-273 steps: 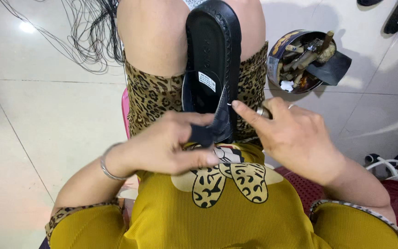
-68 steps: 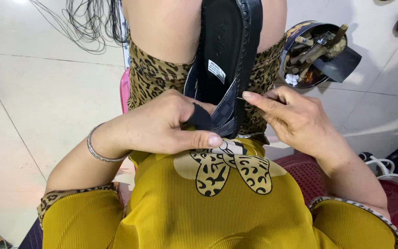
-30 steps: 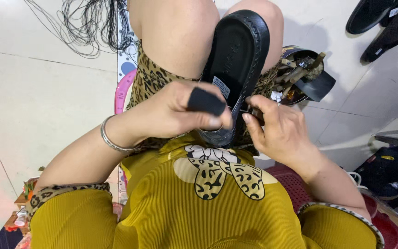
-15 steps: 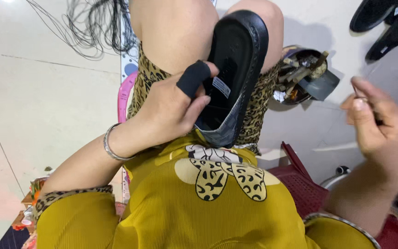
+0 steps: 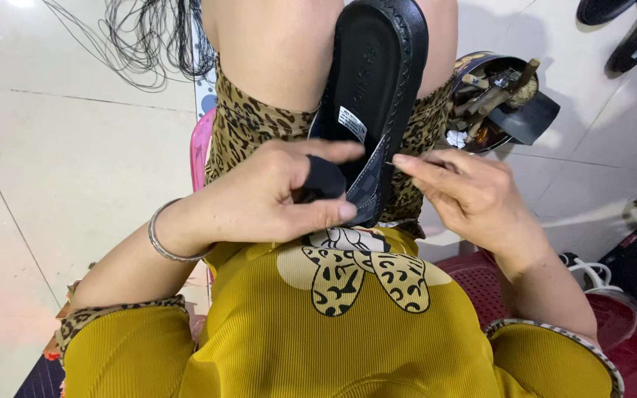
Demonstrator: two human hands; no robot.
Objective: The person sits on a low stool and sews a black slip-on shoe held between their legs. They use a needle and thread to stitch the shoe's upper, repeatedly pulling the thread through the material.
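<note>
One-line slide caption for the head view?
Left hand grips a black sandal on the lap; right hand pinches at its edge.

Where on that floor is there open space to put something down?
The tiled floor left of the pink stool, below the black cords, is bare. Right is crowded: tool tin, shoes, red basket. Both hands work the sandal.

Shoe (image 5: 377, 81) between the knees, tool bowl (image 5: 499, 99) to its right

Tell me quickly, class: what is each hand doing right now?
Left hand: closed, gripping the black shoe at its near end.
Right hand: fingers pinched at the shoe's edge; what they hold cannot be told.
</note>
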